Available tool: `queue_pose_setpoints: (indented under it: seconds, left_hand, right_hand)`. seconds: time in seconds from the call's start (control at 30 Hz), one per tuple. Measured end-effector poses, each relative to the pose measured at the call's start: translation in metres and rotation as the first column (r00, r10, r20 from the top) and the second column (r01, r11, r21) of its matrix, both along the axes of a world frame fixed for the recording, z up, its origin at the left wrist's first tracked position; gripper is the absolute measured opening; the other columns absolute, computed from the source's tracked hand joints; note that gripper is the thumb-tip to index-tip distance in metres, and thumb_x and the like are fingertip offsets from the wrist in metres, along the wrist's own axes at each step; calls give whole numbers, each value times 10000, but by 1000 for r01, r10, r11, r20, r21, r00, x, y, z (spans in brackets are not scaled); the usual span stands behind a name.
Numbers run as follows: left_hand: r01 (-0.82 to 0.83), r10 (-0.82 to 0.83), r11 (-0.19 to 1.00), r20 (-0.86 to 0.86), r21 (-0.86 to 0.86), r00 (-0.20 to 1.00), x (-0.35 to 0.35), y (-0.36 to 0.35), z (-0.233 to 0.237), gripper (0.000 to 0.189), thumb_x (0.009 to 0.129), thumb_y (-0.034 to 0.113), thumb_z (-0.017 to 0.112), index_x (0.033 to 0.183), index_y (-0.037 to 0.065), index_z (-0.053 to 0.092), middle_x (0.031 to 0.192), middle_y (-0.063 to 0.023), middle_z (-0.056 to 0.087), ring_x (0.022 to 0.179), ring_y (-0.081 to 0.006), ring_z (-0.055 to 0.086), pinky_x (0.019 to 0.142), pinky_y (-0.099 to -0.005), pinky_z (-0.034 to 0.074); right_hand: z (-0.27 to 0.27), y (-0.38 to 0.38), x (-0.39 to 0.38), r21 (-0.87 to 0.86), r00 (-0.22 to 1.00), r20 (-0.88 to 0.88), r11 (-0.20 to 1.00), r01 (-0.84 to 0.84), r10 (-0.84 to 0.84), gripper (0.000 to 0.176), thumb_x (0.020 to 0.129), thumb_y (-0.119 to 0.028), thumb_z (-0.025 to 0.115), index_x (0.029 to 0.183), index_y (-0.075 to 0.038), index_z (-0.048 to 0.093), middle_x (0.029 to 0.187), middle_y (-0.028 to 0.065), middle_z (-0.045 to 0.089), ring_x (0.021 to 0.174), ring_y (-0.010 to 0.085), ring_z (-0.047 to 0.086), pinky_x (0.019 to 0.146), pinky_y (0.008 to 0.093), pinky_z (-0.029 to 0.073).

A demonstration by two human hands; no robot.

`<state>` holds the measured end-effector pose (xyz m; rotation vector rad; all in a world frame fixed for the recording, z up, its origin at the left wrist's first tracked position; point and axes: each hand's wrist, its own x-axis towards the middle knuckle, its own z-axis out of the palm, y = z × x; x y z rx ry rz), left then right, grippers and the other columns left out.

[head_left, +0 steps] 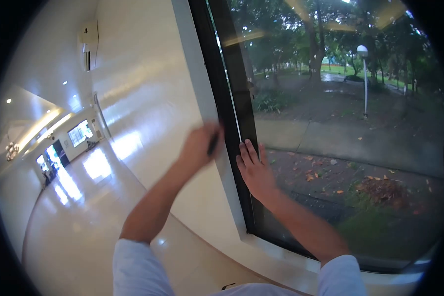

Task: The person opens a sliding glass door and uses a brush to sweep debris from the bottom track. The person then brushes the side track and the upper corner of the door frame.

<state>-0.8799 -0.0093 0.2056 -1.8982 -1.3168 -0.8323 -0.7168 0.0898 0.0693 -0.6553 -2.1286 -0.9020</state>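
Observation:
A large window with a black frame (230,98) fills the right side, and a thin bright line runs along its left upright. My left hand (198,146), blurred by motion, is closed around a short black piece (213,143) that looks like a window handle, right beside the frame. Whether this piece is joined to the frame cannot be made out. My right hand (256,172) lies with fingers stretched out against the inner edge of the frame and the glass pane (320,133). Nothing is held in it.
To the left of the window is a glossy cream wall (148,93), with a pale sill (281,256) below the frame. A shiny tiled floor (98,217) stretches to far doors and windows. Through the glass show trees, a path and a lamp post (365,84).

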Motion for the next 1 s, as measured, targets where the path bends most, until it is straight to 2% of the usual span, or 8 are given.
queue_pose_setpoints:
  seconds: [0.1,0.2,0.3,0.47,0.57,0.73,0.8,1.0]
  left_hand:
    - [163,-160,974,33,-159,987,4,-43,30,65,927,89,626,948,48,671,855,-197,656,826,-415,657,745,-460,533]
    - [343,-282,747,-197,569,939,8,-15,161,72,919,96,743,918,35,705,802,-97,683,733,-171,667,676,-290,508]
    - [387,-500,701,27,599,865,20,16,224,185,909,198,706,958,20,711,847,-155,689,775,-266,687,721,-386,530]
    - [191,-180,902,-63,387,982,-6,57,-9,301,812,79,701,1100,43,621,1023,-186,641,978,-429,639,816,-493,540]
    - [265,-219,787,148,-557,964,-5,-16,-95,80,814,61,694,884,88,668,962,-144,659,950,-335,680,826,-465,557]
    - [425,-447,877,54,225,893,-14,-2,151,98,925,58,633,1021,73,647,910,-112,666,872,-221,682,767,-340,541]
    - [398,-393,566,-188,722,900,16,-18,267,144,925,87,709,1060,43,685,992,-138,704,874,-251,698,806,-345,545]
    - [452,-460,479,-223,752,859,10,44,390,264,905,209,691,1080,11,714,1033,-174,731,964,-314,718,870,-374,557]
  right_hand:
    - [36,2,3,29,999,-10,999,-38,38,504,878,-274,669,1340,-84,598,1529,196,422,1514,363,266,1223,604,164]
    - [82,-1,2,170,979,-150,979,-112,138,340,907,-210,589,1193,-38,654,1412,235,526,1438,398,386,1209,610,203]
    - [103,-4,6,177,987,-128,982,-69,92,329,895,-203,601,1171,-36,666,1413,238,524,1437,404,386,1204,624,206]
    - [63,-18,29,-40,992,-19,992,-122,121,492,784,-325,783,1198,-79,683,1416,207,515,1452,398,355,1205,636,204]
    - [27,-17,45,-99,994,15,990,-102,104,496,796,-330,772,1209,-76,670,1375,216,533,1418,400,396,1193,638,226]
    - [59,-29,47,-18,995,-17,995,-98,98,521,847,-341,741,1273,-63,631,1384,220,520,1407,395,405,1182,614,246]
    - [73,-25,46,16,997,-25,997,-73,74,525,858,-345,735,1284,-58,622,1387,218,516,1403,393,408,1181,603,253]
    - [84,-21,46,-45,977,-90,979,-199,194,530,844,-322,757,1273,-45,620,1416,221,499,1393,378,416,1186,572,270]
